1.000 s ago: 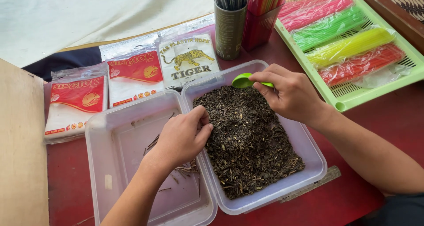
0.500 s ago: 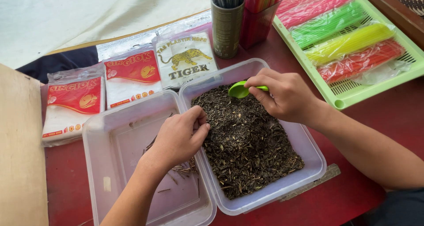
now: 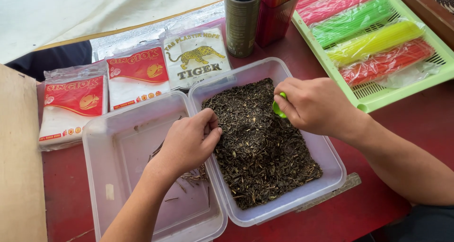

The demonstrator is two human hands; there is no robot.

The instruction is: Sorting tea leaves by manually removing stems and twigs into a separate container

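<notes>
- A green plastic scoop (image 3: 279, 108) sits in the right hand (image 3: 314, 105), whose fingers are curled shut around it; only a small sliver of green shows beside the thumb, low over the dark dried leaves (image 3: 260, 142).
- Those leaves, mixed with pale bits of stalk, fill the right-hand clear tub (image 3: 331, 168), one of two clear plastic tubs standing side by side with their walls touching.
- The left hand (image 3: 189, 142) rests across the shared wall of the two tubs, fingers bent and pinched together at the edge of the leaf heap; whether they hold a stalk I cannot tell.
- The left-hand clear tub (image 3: 109, 152) is nearly bare, with a small scatter of thin twigs (image 3: 191, 178) on its floor beneath the left wrist.
- Beyond the tubs lie three flat packs of plastic bags: two with red labels (image 3: 75, 97) (image 3: 139, 69) and one white pack with a tiger picture (image 3: 196, 57).
- Behind those stand two cups of straws, a dark one (image 3: 242, 26) and a red one (image 3: 274, 22), just beside each other.
- To the right lies one light green slotted tray (image 3: 378, 97) holding bundles of coloured straws (image 3: 373, 45) in clear wrap: pink, green, yellow and orange-red.
- Everything rests on a red table (image 3: 402, 123), with a pale wooden board (image 3: 19, 166) along the left edge.
</notes>
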